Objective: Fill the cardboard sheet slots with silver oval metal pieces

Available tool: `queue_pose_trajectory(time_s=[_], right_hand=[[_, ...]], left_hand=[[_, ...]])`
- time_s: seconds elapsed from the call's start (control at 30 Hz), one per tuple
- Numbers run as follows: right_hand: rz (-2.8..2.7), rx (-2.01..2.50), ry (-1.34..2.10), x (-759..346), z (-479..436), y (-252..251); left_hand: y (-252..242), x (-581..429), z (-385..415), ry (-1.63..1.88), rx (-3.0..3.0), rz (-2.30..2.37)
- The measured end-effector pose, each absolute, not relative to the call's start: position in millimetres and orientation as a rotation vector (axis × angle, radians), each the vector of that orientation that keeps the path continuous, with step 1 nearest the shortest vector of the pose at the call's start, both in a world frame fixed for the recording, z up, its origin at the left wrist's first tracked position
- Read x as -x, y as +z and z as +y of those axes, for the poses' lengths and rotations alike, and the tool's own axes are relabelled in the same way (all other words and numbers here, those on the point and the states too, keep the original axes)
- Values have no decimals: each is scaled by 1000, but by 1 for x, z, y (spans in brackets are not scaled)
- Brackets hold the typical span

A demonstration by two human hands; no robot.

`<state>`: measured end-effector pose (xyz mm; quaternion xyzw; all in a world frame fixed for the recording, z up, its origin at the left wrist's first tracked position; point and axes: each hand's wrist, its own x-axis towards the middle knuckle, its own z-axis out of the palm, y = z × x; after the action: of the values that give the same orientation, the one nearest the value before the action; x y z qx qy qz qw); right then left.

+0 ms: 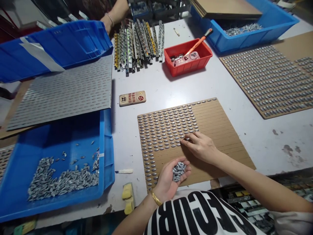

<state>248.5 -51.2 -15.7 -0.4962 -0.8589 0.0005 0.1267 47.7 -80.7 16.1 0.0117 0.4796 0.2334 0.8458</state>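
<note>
Right hand (pixel 201 146) is working at the cardboard (pixel 220 130), likely placing; grip: can't tell.
Left hand (pixel 167 179), unclenched, is cupping loose pieces (pixel 179 171); next is probably needing one, aligned.

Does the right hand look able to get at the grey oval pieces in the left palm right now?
Probably yes: the left hand is cupped palm up with the grey oval pieces uncovered, and the right hand is close by, nothing visible between.
</note>
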Motion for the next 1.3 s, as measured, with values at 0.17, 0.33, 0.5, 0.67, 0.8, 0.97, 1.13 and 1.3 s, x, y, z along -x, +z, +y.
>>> queue_pose_trajectory(time_s=[0.17, 0.33, 0.5, 0.67, 0.8, 0.97, 1.13, 1.3], right_hand=[[-2526, 1432, 9, -252, -52, -17], [-2537, 1424, 23, -251, -51, -16], [-2486, 1463, 34, -254, -48, -11], [-2346, 1496, 139, -254, -57, 0], [-2324, 1375, 478, -237, -78, 9], [-2243, 1323, 710, -225, -96, 10], [-2054, 1281, 790, -229, -104, 15], [-1643, 1394, 1033, -234, -114, 12]], left_hand=[[14, -47, -81, 491, -25, 1007], [16, -48, -80, 488, -26, 1023], [15, -46, -81, 491, -25, 1019], [13, -45, -80, 499, 30, 1017], [13, -50, -80, 520, 52, 1015], [14, -54, -83, 509, 57, 1010], [18, -56, -86, 535, -49, 975], [17, -62, -90, 479, -132, 998]])
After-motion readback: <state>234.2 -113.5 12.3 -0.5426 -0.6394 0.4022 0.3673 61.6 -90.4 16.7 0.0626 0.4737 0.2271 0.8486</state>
